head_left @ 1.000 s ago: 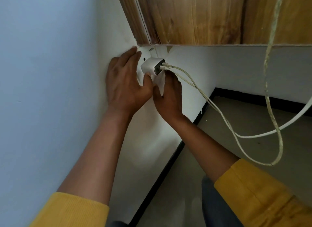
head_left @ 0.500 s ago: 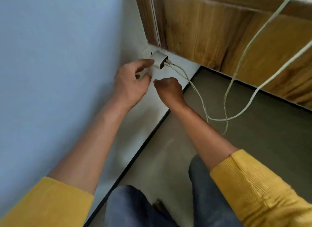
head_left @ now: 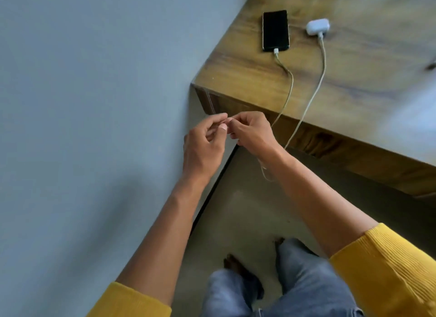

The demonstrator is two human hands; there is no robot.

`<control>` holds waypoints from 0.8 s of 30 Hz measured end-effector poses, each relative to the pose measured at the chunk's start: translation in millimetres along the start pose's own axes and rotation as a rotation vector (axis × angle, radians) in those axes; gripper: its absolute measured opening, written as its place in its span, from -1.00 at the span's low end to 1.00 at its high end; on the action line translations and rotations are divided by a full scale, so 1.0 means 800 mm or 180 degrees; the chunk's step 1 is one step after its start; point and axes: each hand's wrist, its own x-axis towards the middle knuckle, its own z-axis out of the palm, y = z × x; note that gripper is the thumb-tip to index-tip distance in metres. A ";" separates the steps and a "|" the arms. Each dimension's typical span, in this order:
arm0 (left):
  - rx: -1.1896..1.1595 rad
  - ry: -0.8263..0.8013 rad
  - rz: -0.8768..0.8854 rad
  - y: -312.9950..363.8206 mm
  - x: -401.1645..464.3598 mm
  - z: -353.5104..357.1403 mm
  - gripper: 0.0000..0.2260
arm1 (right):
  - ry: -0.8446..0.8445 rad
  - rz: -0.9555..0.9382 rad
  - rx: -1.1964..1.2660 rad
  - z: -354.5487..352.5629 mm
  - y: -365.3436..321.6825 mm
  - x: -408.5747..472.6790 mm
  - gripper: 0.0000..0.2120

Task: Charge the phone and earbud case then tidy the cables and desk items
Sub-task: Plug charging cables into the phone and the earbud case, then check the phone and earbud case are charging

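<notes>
A black phone (head_left: 275, 30) lies face up near the left corner of the wooden desk (head_left: 368, 87), with a white cable (head_left: 289, 85) plugged into its near end. To its right sits a white earbud case (head_left: 317, 27) with a second white cable (head_left: 317, 80) plugged in. Both cables run over the desk's front edge and drop behind my right wrist. My left hand (head_left: 204, 144) and my right hand (head_left: 253, 132) meet at the fingertips in front of the desk's corner. Neither holds anything that I can see. The charger is hidden.
A pale blue wall (head_left: 94, 104) fills the left side, with a black skirting line (head_left: 212, 191) at its foot. The grey floor (head_left: 238, 213) lies below, with my knees in jeans (head_left: 295, 290) and my bare feet on it. A small dark object (head_left: 431, 66) shows at the desk's right edge.
Both hands have let go of the wall charger and drawn back from it. My view has risen from under the desk to above its top, bringing the phone and earbud case into sight.
</notes>
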 end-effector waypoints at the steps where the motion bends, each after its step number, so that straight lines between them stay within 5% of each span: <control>1: -0.0024 -0.0018 0.0027 0.016 0.000 -0.005 -0.74 | 0.0052 -0.0030 0.0034 -0.010 -0.015 -0.006 -0.78; 12: -0.0394 -0.0321 0.0269 0.109 0.017 -0.012 -0.75 | 0.0474 -0.0443 -0.0031 -0.103 -0.105 -0.053 -0.80; 24: -0.0697 -0.0327 -0.0217 0.139 0.098 0.088 -0.71 | 0.0762 -0.0283 -0.0187 -0.209 -0.094 0.035 -0.86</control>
